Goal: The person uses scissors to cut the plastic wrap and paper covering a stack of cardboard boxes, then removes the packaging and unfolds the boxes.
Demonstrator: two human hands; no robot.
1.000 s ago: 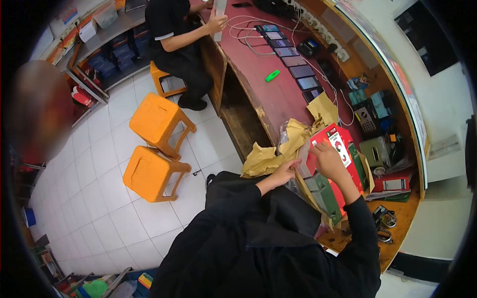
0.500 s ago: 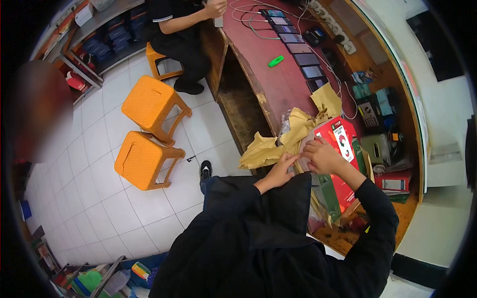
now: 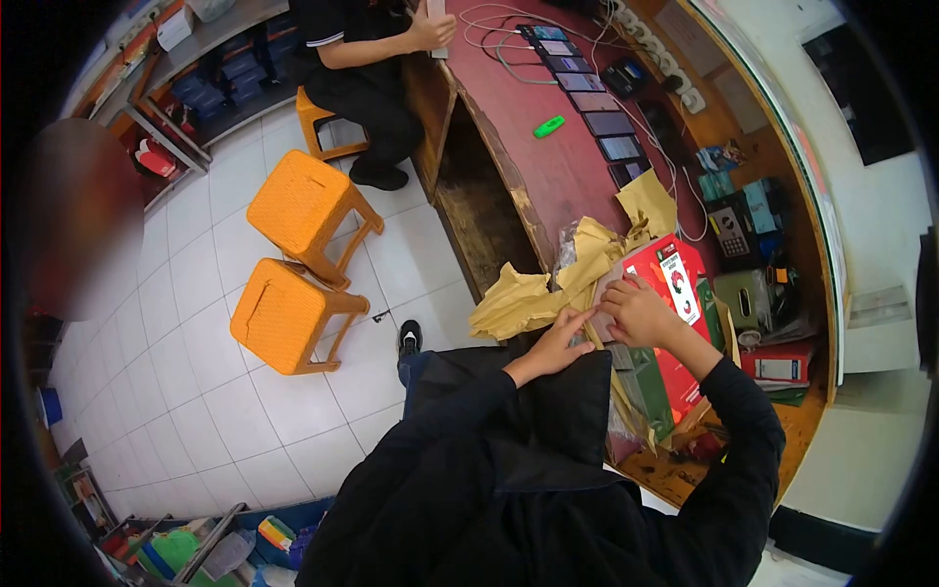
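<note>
A flat red packet (image 3: 680,279) with a white printed label lies on torn brown wrapping paper (image 3: 528,298) at the near end of the counter. A green packet (image 3: 647,386) shows beneath its lower left side. At the left edge of this stack, my left hand (image 3: 556,347) has its fingers stretched out towards my right hand. My right hand (image 3: 636,311) rests over the same edge with its fingers bent and close together. Whatever its fingertips pinch is hidden. The two hands nearly meet there.
Several phones (image 3: 606,123) stand in a row on the red counter (image 3: 489,108), with white cables around them. A green highlighter (image 3: 550,127) lies nearby. Two orange stools (image 3: 298,201) are on the tiled floor. Another person's hand (image 3: 430,27) is at the counter's far end.
My left hand's fingers have spread a little more at the packet's edge. My right hand stays almost in place. The view has shifted slightly.
</note>
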